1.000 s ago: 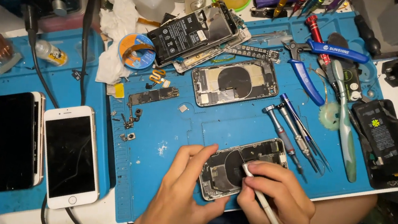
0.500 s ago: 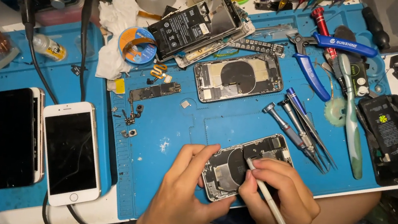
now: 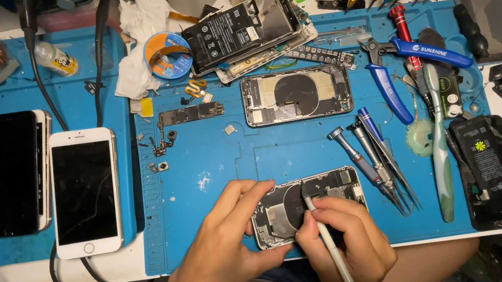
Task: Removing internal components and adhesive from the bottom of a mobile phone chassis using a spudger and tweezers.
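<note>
An opened phone shell point(image 3: 332, 184) with a dark round coil lies on the blue work mat point(image 3: 217, 156) near the front edge. My left hand point(image 3: 222, 246) holds the shell's left end, thumb on its inside. My right hand point(image 3: 347, 242) grips a thin white tool point(image 3: 338, 263) like a pen, its tip pressed inside the shell near the coil. A second opened phone shell point(image 3: 298, 94) lies farther back on the mat.
A white phone point(image 3: 85, 191) and a black phone point(image 3: 8, 172) lie at left. Screwdrivers and tweezers point(image 3: 373, 159), blue pliers point(image 3: 400, 70), a toothbrush point(image 3: 442, 139), a black battery point(image 3: 490, 170), a tape roll point(image 3: 167, 54), crumpled tissue point(image 3: 140, 32) and loose small parts surround the work.
The view has shifted slightly. My right hand has nudged the white tool's tip a little across the inside of the shell; my left hand stays on the shell.
</note>
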